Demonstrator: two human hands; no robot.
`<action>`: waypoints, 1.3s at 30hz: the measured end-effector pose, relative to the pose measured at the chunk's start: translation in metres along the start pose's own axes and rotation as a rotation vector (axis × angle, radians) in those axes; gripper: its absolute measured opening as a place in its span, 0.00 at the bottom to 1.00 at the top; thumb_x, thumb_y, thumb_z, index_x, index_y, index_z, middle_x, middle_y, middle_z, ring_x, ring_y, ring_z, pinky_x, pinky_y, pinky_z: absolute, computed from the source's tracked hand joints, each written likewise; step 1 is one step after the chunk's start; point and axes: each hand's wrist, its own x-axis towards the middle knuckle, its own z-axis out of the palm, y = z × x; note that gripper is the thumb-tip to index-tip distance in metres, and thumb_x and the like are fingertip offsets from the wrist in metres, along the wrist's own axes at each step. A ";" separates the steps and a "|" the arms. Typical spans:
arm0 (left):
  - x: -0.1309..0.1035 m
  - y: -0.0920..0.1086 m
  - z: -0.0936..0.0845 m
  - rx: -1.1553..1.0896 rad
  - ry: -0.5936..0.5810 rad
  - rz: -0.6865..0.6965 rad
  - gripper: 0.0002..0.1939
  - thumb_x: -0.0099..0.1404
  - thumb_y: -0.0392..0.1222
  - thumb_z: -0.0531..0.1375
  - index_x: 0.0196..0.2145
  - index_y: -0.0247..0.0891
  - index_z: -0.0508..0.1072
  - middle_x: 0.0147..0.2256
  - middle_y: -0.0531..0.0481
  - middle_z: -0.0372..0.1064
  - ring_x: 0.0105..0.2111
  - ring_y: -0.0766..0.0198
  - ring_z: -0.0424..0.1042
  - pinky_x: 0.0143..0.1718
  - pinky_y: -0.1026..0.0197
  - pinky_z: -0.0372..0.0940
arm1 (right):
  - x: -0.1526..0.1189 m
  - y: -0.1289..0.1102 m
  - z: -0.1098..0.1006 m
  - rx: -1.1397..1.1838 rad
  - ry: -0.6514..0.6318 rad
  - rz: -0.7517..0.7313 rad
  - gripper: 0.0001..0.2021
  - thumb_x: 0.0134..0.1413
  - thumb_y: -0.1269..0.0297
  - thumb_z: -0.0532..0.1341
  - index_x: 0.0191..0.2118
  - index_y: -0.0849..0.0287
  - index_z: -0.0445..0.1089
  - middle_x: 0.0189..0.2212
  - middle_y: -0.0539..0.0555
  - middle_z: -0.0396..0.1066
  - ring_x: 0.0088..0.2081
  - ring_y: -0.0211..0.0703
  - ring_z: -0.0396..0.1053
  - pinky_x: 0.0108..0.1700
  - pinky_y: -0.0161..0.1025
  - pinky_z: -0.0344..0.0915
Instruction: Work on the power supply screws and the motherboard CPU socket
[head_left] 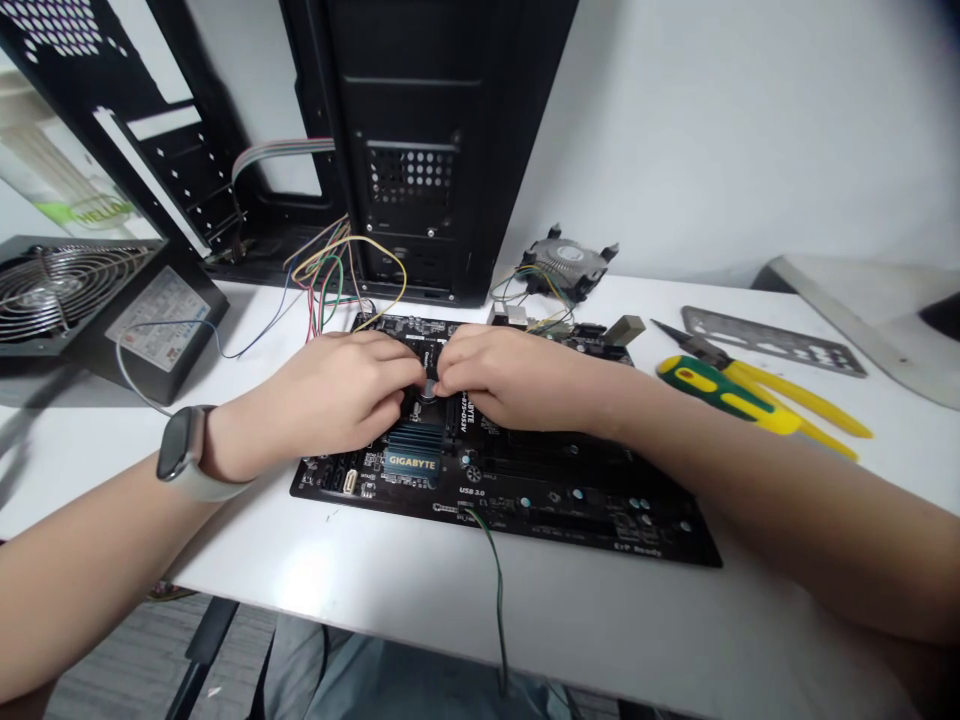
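power supply (161,325) at far left, fan side up. left hand (349,390), watch on wrist, fingers curled in, tips at near side of round silver disc (428,390) on motherboard (540,510); cannot tell if gripping. black case (442,100) behind board. right hand (502,375) likewise curled, tips at disc, grip unclear. fan cooler (566,260) behind. yellow-handled pliers (795,400), slotted metal plate (780,340) at right.
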 end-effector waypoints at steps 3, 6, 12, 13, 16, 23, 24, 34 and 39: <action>0.001 0.002 0.000 0.007 0.002 -0.005 0.15 0.65 0.36 0.48 0.40 0.38 0.73 0.39 0.46 0.73 0.39 0.52 0.74 0.41 0.49 0.69 | 0.003 -0.005 -0.001 -0.044 -0.081 0.054 0.16 0.48 0.83 0.55 0.39 0.65 0.77 0.35 0.56 0.73 0.40 0.46 0.64 0.48 0.43 0.63; 0.002 0.004 -0.001 0.023 -0.002 -0.029 0.14 0.65 0.37 0.48 0.38 0.38 0.73 0.37 0.46 0.73 0.38 0.51 0.73 0.40 0.49 0.69 | 0.005 -0.009 -0.002 -0.072 -0.138 0.099 0.15 0.49 0.82 0.56 0.40 0.65 0.75 0.36 0.57 0.71 0.41 0.48 0.62 0.47 0.43 0.62; 0.007 0.007 0.004 -0.047 0.021 -0.085 0.14 0.66 0.40 0.49 0.37 0.34 0.74 0.38 0.42 0.71 0.39 0.50 0.70 0.44 0.47 0.67 | 0.005 -0.009 0.001 -0.140 -0.141 0.086 0.11 0.49 0.82 0.56 0.36 0.63 0.72 0.34 0.56 0.69 0.40 0.47 0.61 0.43 0.42 0.60; 0.008 0.007 0.005 -0.081 0.032 -0.098 0.14 0.66 0.40 0.50 0.38 0.33 0.74 0.38 0.42 0.71 0.39 0.50 0.70 0.44 0.47 0.67 | 0.004 -0.008 0.002 -0.142 -0.132 0.076 0.11 0.49 0.82 0.56 0.36 0.63 0.72 0.34 0.56 0.69 0.39 0.47 0.61 0.43 0.42 0.60; 0.010 0.007 0.010 -0.186 0.064 -0.160 0.13 0.64 0.42 0.54 0.38 0.33 0.75 0.39 0.42 0.70 0.41 0.49 0.69 0.47 0.46 0.65 | 0.002 -0.004 0.003 -0.122 -0.111 0.044 0.13 0.48 0.83 0.56 0.36 0.62 0.72 0.35 0.56 0.70 0.39 0.46 0.62 0.42 0.41 0.61; 0.010 0.009 0.014 -0.234 0.083 -0.232 0.10 0.65 0.42 0.57 0.37 0.34 0.75 0.39 0.43 0.70 0.42 0.51 0.69 0.48 0.46 0.64 | 0.004 -0.005 -0.007 0.079 -0.109 0.217 0.21 0.48 0.83 0.54 0.45 0.61 0.73 0.40 0.56 0.73 0.44 0.47 0.68 0.48 0.43 0.63; 0.010 0.010 0.014 -0.237 0.083 -0.237 0.10 0.65 0.42 0.56 0.38 0.34 0.75 0.39 0.43 0.69 0.42 0.51 0.69 0.48 0.46 0.64 | 0.005 -0.007 -0.008 0.091 -0.126 0.273 0.21 0.48 0.83 0.54 0.46 0.61 0.72 0.41 0.57 0.72 0.44 0.48 0.68 0.48 0.43 0.63; 0.011 0.011 0.017 -0.275 0.106 -0.276 0.09 0.65 0.42 0.58 0.40 0.37 0.75 0.39 0.45 0.68 0.44 0.50 0.67 0.50 0.45 0.63 | 0.007 -0.011 -0.009 0.158 -0.146 0.392 0.16 0.48 0.83 0.54 0.42 0.60 0.66 0.39 0.56 0.69 0.44 0.48 0.67 0.48 0.42 0.61; 0.012 0.012 0.017 -0.277 0.109 -0.287 0.10 0.65 0.43 0.57 0.40 0.38 0.76 0.39 0.46 0.68 0.43 0.50 0.67 0.50 0.44 0.62 | 0.006 -0.011 -0.009 0.170 -0.134 0.390 0.16 0.48 0.83 0.55 0.42 0.60 0.66 0.39 0.56 0.68 0.44 0.48 0.67 0.48 0.41 0.60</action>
